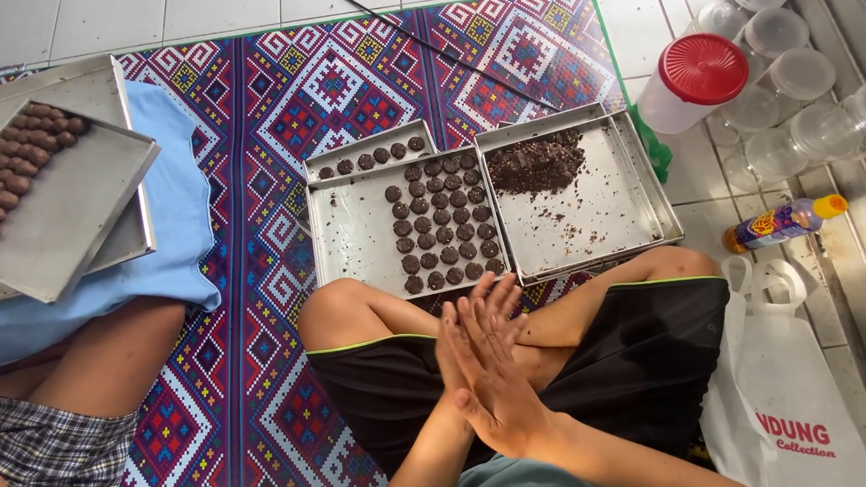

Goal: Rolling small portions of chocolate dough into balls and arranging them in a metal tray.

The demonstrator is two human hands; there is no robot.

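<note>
Dark dough balls [444, 221] sit in rows on a metal tray [353, 240] on the patterned mat [248, 165], just beyond the seated person's crossed legs. Nearer than the tray, the left hand [460, 357] and right hand [501, 370] are pressed flat together, palm to palm, fingers stretched towards the tray; whether anything lies between the palms I cannot tell, and neither grip is curled around anything visible.

Just right of that tray, touching it, a second metal tray [612, 217] holds a heap of dark crumbly dough [536, 164] in its far left corner, with crumbs scattered over its floor.

Further right, on the tiled floor [689, 173], stand a clear jar with a red lid [695, 79], a cluster of clear plastic jars [794, 81] and a small bottle with a yellow cap [784, 222] lying on its side. A white tote bag [792, 382] lies near the person's right knee.

Far left, another person's leg [90, 365] rests beside a blue cloth [175, 209], on which stacked trays [60, 211] carry brown balls [8, 174] in rows.
</note>
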